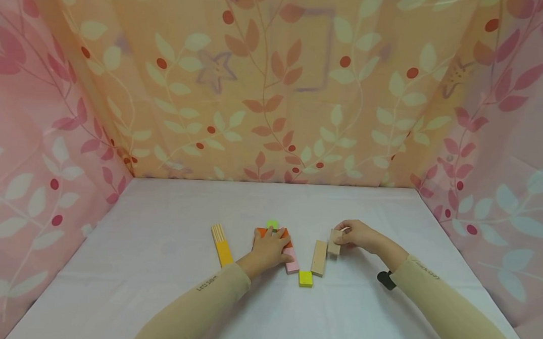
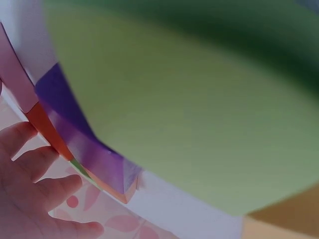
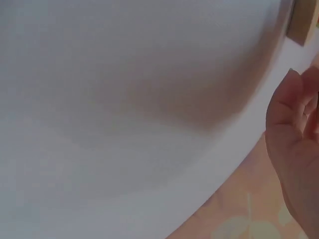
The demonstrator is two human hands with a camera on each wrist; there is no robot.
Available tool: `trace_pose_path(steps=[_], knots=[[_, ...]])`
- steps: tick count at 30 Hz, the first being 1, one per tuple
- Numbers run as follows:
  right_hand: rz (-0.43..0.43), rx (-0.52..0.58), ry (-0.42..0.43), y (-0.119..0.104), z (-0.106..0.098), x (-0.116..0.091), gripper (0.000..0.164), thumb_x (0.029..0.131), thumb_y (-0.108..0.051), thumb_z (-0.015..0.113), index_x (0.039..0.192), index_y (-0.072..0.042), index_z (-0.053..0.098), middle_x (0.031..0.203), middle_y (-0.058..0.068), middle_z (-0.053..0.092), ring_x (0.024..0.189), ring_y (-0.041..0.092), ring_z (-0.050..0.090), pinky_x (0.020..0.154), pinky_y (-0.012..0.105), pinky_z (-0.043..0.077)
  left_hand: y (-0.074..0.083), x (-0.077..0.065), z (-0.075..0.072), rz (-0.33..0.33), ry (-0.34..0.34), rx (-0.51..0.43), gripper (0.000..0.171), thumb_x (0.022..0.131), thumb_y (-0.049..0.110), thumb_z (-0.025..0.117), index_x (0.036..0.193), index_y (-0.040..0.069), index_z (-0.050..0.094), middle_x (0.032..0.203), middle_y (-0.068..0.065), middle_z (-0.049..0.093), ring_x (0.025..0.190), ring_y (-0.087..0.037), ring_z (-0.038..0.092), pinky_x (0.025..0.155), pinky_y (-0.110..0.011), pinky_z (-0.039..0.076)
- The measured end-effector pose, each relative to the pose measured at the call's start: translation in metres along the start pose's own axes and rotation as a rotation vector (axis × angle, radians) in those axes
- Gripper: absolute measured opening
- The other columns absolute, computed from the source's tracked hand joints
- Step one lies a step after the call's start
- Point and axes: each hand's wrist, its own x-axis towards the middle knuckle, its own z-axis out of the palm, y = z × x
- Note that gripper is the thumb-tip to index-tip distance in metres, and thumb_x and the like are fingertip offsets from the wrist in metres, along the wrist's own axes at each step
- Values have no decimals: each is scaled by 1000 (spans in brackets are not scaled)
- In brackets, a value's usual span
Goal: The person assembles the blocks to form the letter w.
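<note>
In the head view my left hand (image 1: 269, 249) rests with spread, fairly straight fingers over orange blocks (image 1: 284, 237), partly covering them. A light green block (image 1: 272, 223) shows just beyond its fingertips, and a pink block (image 1: 292, 264) runs from beneath the hand toward me. A purple block (image 2: 89, 144) lies beside the orange one in the left wrist view. My right hand (image 1: 358, 235) pinches a plain wooden block (image 1: 334, 243), tilted close over the table. Left of that is a second plain wooden block (image 1: 319, 257), its near end by a small yellow block (image 1: 305, 279).
A yellow piece with several pale sticks (image 1: 222, 246) at its far end lies left of my left hand. White cloth (image 1: 170, 205) covers the table, with flowered curtains (image 1: 274, 114) behind and at both sides. A black object (image 1: 386, 280) shows beneath my right sleeve.
</note>
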Motion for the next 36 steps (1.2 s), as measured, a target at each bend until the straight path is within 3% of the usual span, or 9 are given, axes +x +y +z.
trace_pose_path(steps=[4, 11, 20, 32, 36], knots=[[-4, 114, 41, -2, -4, 15, 40, 89, -2, 66, 120, 13, 47, 94, 8, 62, 78, 12, 61, 72, 31, 53, -1, 1, 2, 1, 2, 6, 67, 86, 56, 63, 142, 22, 52, 151, -3, 41, 140, -33, 34, 107, -64, 23], [59, 122, 129, -5, 6, 34, 36, 88, -4, 68, 118, 8, 53, 85, 1, 63, 71, 10, 59, 64, 28, 48, -3, 0, 1, 4, -5, 9, 67, 86, 56, 63, 142, 21, 53, 151, -3, 41, 140, -34, 34, 107, -65, 23], [115, 81, 138, -2, 10, 41, 37, 87, -4, 70, 118, 8, 52, 83, 2, 63, 66, 11, 54, 56, 24, 41, 0, 0, 2, 0, -11, 18, 66, 87, 55, 63, 142, 22, 52, 152, -2, 41, 140, -31, 34, 108, -64, 22], [56, -112, 94, 0, 11, 47, 29, 91, -8, 67, 113, 9, 57, 78, 3, 56, 65, 11, 50, 57, 24, 45, -1, 0, 1, -6, -16, 20, 65, 87, 55, 63, 142, 22, 52, 151, -3, 41, 141, -32, 31, 108, -63, 23], [57, -111, 83, 1, 13, 49, 27, 90, -7, 68, 111, 7, 59, 75, 1, 56, 62, 11, 49, 55, 23, 42, -2, 0, 2, 4, -13, 0, 63, 88, 53, 63, 142, 20, 53, 151, -5, 41, 142, -33, 29, 108, -62, 23]])
